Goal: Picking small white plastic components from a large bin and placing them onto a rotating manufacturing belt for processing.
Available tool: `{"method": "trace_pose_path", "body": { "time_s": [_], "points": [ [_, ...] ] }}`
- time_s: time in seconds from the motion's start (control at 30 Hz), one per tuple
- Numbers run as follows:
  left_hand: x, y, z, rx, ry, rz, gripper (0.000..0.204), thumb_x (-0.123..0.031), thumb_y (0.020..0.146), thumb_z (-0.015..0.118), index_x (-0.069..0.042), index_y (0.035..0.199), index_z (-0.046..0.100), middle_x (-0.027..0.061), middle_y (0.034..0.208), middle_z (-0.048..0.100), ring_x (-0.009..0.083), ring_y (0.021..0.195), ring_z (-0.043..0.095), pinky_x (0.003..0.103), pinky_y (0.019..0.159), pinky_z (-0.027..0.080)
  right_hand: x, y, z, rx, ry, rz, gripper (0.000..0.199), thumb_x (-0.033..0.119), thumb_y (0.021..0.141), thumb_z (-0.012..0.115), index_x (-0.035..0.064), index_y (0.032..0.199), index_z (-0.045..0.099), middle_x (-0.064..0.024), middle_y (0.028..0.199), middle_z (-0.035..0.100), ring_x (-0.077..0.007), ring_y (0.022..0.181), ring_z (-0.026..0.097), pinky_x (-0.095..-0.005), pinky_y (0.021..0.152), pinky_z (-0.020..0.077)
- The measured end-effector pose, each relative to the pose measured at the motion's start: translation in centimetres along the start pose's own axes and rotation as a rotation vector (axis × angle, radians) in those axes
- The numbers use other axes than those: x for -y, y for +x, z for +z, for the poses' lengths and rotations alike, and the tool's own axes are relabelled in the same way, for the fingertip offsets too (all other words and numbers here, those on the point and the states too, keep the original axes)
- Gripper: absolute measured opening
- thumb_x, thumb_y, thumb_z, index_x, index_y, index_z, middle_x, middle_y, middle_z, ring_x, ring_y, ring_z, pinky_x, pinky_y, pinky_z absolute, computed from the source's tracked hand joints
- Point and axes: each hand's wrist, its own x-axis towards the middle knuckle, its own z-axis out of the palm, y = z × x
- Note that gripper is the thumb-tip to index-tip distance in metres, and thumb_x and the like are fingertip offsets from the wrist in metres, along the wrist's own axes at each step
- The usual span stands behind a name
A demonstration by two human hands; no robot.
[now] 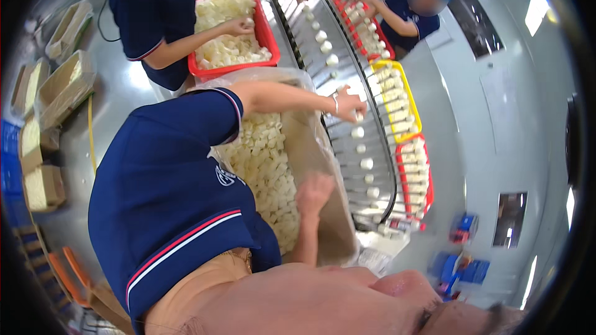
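My left hand (313, 195) is resting open on the bag (323, 167); the white pieces (267, 167) are lying at nine o'clock.

Bright all over, with white light from lamps (537, 6) high on the right. Shiny glare on the metal worktop (124, 87). Soft, short shadows. Round black rim at the edges, straight lines bent there. Big blurry patch along the bottom, very close and out of focus.
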Motion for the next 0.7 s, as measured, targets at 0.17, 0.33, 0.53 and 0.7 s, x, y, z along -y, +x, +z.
{"method": "trace_pose_path", "body": {
  "time_s": [0.17,0.33,0.53,0.7],
  "points": [
    [-3.5,0.7,0.5,-0.058,-0.193,0.09,0.044,-0.026,0.069,0.06,-0.018,0.112,0.056,0.0071,0.112,0.056,0.0259,0.109,0.05,0.05,0.09,0.035,4.4,-5.5,5.4,0.395,0.197,0.165,0.036,0.015,0.077,0.054,0.0036,0.111,0.054,-0.0177,0.112,0.051,-0.037,0.104,0.046,-0.045,0.088,0.0398],
    [-6.7,-1.2,-1.3,-0.311,-0.391,0.347,0.037,-0.018,0.077,0.057,-0.012,0.113,0.051,0.011,0.101,0.052,0.0288,0.093,0.053,0.043,0.083,0.039,3.2,-9.7,8.1,0.612,0.148,0.248,0.035,0.016,0.078,0.054,0.004,0.111,0.054,-0.0187,0.113,0.05,-0.0371,0.104,0.048,-0.045,0.087,0.0414],
    [-6.0,-2.7,-3.3,-0.202,-0.015,0.341,0.028,-0.024,0.076,0.057,-0.017,0.103,0.055,0.0042,0.093,0.056,0.0223,0.09,0.054,0.041,0.079,0.034,2.1,-10.0,10.2,0.758,0.113,0.253,0.034,0.016,0.078,0.055,0.0045,0.11,0.053,-0.0198,0.115,0.048,-0.0371,0.103,0.049,-0.0451,0.085,0.0434],
    [-4.1,-4.2,-3.0,-0.168,-0.09,0.373,0.035,-0.028,0.075,0.06,-0.018,0.107,0.056,0.0035,0.101,0.059,0.0214,0.095,0.055,0.042,0.079,0.036,3.3,-9.2,11.1,0.88,0.091,0.252,0.033,0.017,0.079,0.056,0.0048,0.11,0.053,-0.0207,0.116,0.047,-0.0372,0.102,0.05,-0.0451,0.083,0.045]
  ]
}}
